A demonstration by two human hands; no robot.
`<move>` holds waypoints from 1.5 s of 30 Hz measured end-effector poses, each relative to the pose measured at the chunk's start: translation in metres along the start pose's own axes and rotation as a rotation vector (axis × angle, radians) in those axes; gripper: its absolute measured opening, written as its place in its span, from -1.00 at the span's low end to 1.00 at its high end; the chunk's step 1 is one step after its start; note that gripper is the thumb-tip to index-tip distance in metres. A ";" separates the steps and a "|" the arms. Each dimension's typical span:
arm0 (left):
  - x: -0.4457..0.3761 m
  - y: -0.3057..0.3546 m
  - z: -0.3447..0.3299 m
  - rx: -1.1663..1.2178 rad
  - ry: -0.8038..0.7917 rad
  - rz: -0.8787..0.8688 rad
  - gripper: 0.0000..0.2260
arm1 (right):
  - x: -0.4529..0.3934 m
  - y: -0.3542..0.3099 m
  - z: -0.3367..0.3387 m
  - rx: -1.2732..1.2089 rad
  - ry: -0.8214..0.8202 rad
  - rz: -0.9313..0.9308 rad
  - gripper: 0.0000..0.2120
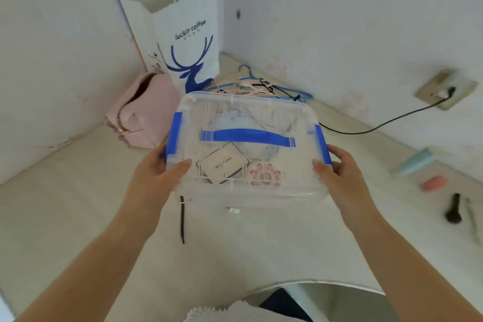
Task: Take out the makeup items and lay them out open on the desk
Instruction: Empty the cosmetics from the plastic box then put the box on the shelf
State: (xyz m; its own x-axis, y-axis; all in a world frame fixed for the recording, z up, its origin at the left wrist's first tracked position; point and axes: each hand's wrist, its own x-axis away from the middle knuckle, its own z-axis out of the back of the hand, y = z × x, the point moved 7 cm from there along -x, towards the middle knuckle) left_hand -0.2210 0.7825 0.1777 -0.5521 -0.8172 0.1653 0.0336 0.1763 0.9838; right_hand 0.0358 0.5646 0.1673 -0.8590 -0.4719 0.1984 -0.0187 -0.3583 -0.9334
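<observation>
A clear plastic storage box [292, 191] with a closed lid, blue side clasps and a blue handle [247, 135] is in the middle of the desk. My left hand [159, 172] grips its left end at the blue clasp. My right hand [339, 172] grips its right end at the other clasp. Through the lid I see a white compact case [222, 163] and a pink paw-shaped item [265, 174]. On the desk at the right lie a black makeup brush [454, 212], a pale brush [471, 217], a pink-orange item [433, 182] and a light blue tube [414, 162].
A pink pouch [142, 115] and a white paper bag [180, 34] stand in the back-left corner. Blue and pink hangers [261, 86] lie behind the box. A black cable [379, 123] runs to a wall socket [444, 89]. A black cord [182, 219] lies near the box's front.
</observation>
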 end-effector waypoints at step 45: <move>0.111 -0.124 -0.469 -0.261 -0.724 0.222 -0.72 | 0.137 0.211 0.457 0.039 0.734 -0.300 -0.67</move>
State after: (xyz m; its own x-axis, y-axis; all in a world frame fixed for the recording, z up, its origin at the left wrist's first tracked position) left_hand 0.1042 0.4121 0.1066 -0.9102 -0.2031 0.3608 0.3506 0.0855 0.9326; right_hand 0.1476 0.0565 0.1341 -0.9384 0.2957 0.1789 -0.2961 -0.4208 -0.8575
